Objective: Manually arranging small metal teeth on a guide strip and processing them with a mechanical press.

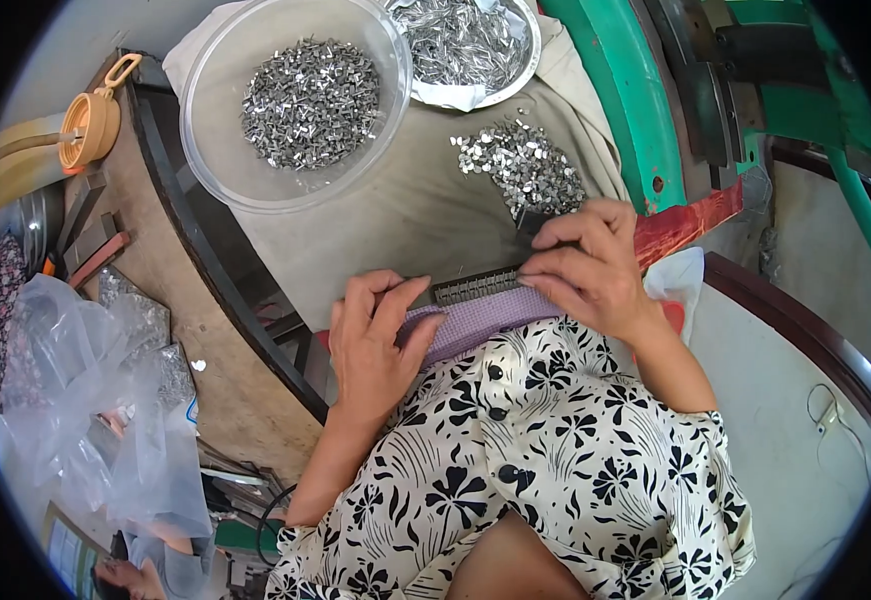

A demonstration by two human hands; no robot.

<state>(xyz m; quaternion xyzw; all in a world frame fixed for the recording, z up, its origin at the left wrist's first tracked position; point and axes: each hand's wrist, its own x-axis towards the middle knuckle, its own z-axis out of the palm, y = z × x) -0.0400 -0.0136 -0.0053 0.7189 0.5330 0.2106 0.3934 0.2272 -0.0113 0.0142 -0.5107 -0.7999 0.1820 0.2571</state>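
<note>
A narrow dark metal strip with a row of slots (477,287) lies across the edge of a purple checked cloth (475,322) close to my body. At its left end my left hand (370,335) curls, index finger and thumb to either side of that end. My right hand (595,275) is at the other end, thumb and forefinger pinched together; whatever lies between their tips is too small to make out. Under its other fingers sits a small dark piece (529,219), beside a loose pile of small shiny metal pieces (525,170).
A clear round tub (195,130) of small metal pieces stands at the back, beside a metal bowl (530,60) of thin slivers. Green machinery (615,90) rises at the right. Plastic bags (85,380) and an orange round holder (88,130) are at the left. Beige cloth (395,180) covers the work surface.
</note>
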